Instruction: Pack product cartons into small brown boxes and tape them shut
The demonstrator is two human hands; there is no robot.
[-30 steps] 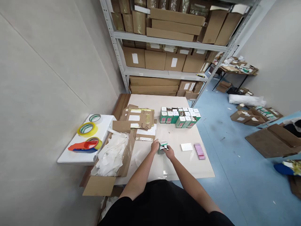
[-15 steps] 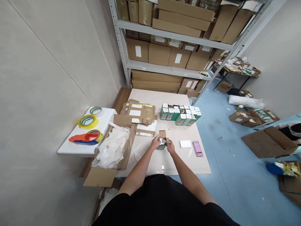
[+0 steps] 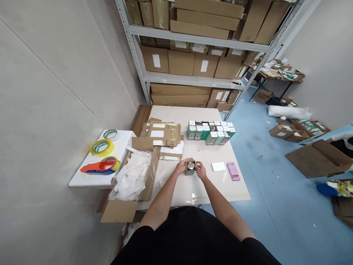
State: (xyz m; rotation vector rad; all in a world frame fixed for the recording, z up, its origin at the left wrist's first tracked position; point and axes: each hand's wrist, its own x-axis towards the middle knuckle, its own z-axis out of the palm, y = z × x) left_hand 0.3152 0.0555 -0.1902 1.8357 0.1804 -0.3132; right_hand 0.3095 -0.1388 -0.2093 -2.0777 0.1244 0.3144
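Carton (image 3: 189, 172) upright, top open, at near half of table (image 3: 220, 189), round silver item (image 3: 191, 166) showing inside, left hand (image 3: 180, 167) clamped on its left side, right hand (image 3: 201, 170) clamped on its right, white box (image 3: 218, 166) off to the right, green-and-white boxes (image 3: 211, 138) farther back

The open carton (image 3: 189, 172) is grey-green with brown flaps (image 3: 189, 159) around a silver disc (image 3: 191, 166), the tape dispenser (image 3: 97, 167) orange and blue, the tabletop (image 3: 205, 188) pale cream.
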